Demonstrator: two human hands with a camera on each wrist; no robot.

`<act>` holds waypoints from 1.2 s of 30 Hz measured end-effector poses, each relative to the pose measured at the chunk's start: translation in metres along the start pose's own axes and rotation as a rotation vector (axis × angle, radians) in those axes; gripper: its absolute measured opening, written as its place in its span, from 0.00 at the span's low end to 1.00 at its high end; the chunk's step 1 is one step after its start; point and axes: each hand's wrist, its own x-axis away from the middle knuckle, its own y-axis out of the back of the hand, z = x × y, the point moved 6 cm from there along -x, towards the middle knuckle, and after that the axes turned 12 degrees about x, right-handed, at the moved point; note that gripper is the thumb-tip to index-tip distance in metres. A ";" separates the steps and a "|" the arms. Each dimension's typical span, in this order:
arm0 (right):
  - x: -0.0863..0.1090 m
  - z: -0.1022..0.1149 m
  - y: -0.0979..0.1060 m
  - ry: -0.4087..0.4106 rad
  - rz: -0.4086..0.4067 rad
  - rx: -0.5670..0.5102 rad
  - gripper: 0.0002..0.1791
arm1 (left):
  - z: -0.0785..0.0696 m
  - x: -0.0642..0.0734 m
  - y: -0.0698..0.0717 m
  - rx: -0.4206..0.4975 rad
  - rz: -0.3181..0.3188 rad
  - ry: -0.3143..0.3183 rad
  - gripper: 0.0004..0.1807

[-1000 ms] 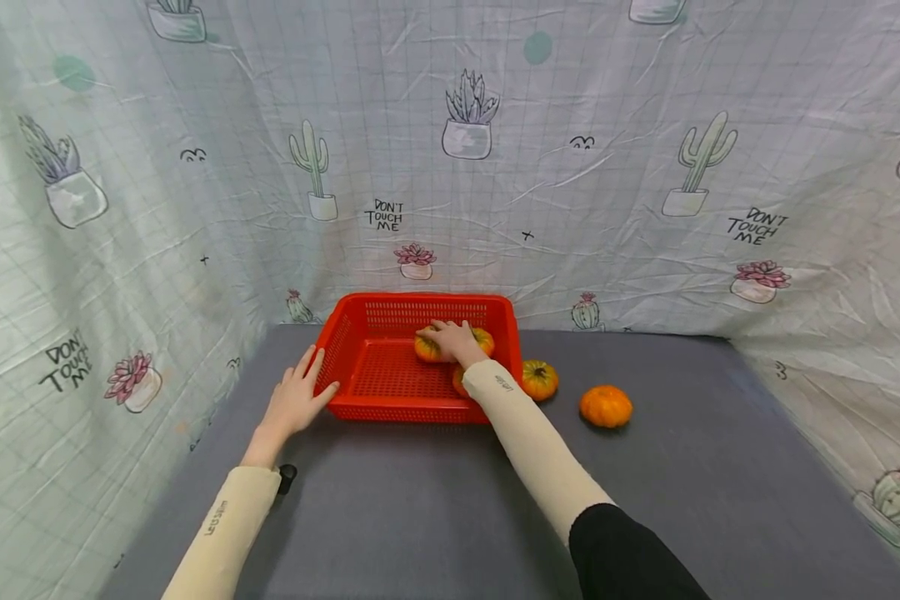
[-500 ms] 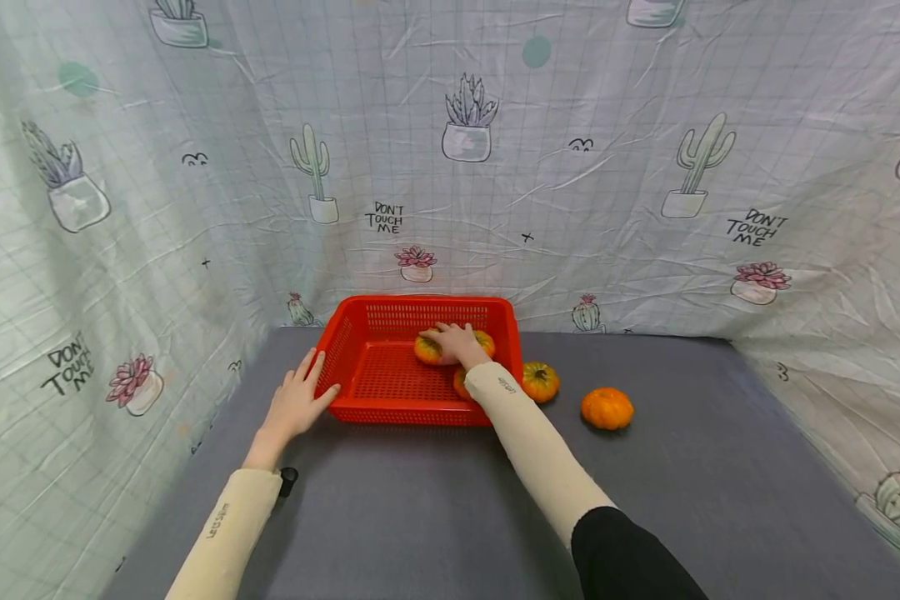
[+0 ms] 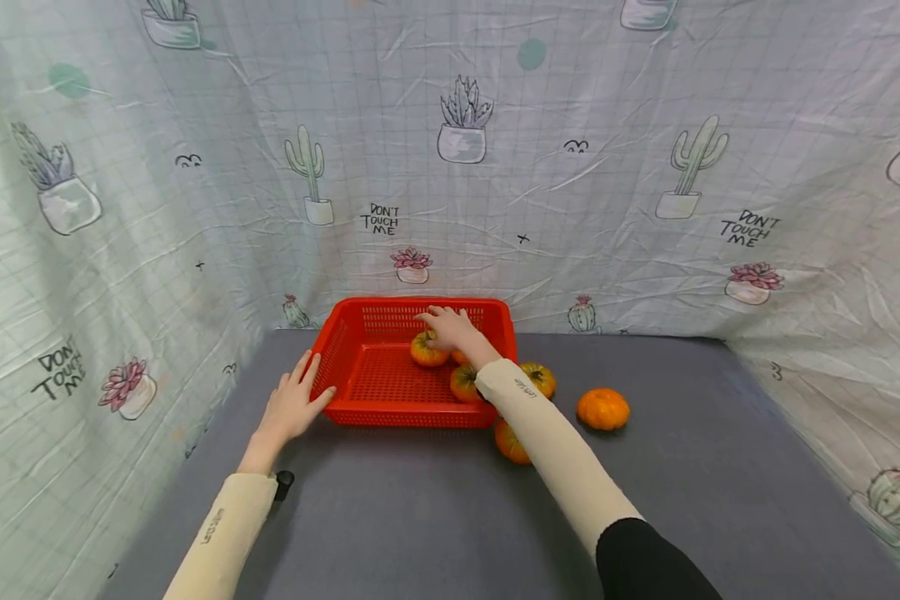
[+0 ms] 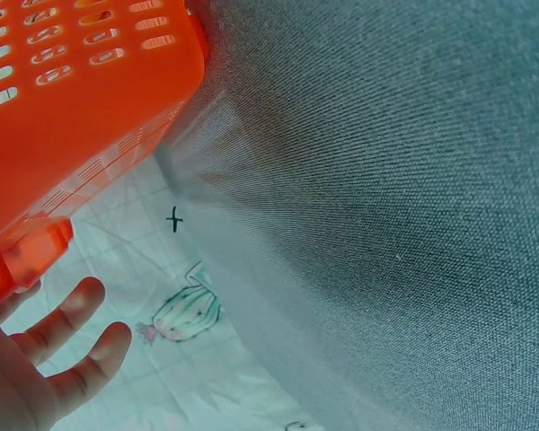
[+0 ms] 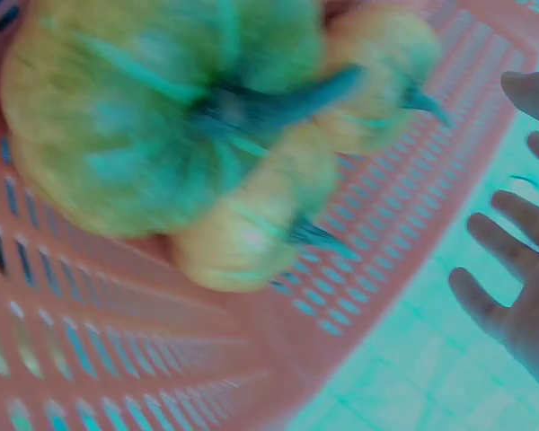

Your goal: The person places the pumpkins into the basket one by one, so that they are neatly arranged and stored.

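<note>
A red plastic basket (image 3: 386, 408) with slotted walls stands near the back of the table. Inside its right half are small orange-green pumpkins: one (image 3: 429, 350) by my right fingers, another (image 3: 465, 383) nearer the front wall, and a third mostly behind my hand. Just above them hovers my right hand (image 3: 453, 329), fingers spread and holding nothing; the right wrist view shows a gap between fingertips and pumpkins (image 5: 162, 117). At the basket's left rim my left hand (image 3: 291, 404) rests with fingers extended; the left wrist view has its fingers (image 4: 67, 314) beside the rim.
Outside the basket to the right lie a green-orange pumpkin (image 3: 537, 379), an orange pumpkin (image 3: 603, 409), and one (image 3: 512, 442) partly hidden by my right sleeve. A printed cloth (image 3: 555, 192) hangs close behind the basket. The table (image 3: 390, 517) is grey.
My right hand has let go of the pumpkin in the basket and risen slightly off it. The forearm's shift uncovers a pumpkin in front of the basket. My left hand stays at the rim.
</note>
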 end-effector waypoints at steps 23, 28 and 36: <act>0.073 -0.002 0.058 0.187 -0.280 0.123 0.28 | 0.002 -0.001 0.001 0.000 0.010 0.014 0.40; 0.098 -0.007 0.063 0.226 -0.351 0.117 0.28 | 0.002 -0.001 0.002 -0.009 0.007 0.012 0.41; 0.140 -0.023 0.056 0.268 -0.492 0.124 0.25 | 0.001 -0.001 -0.001 0.001 0.006 0.013 0.40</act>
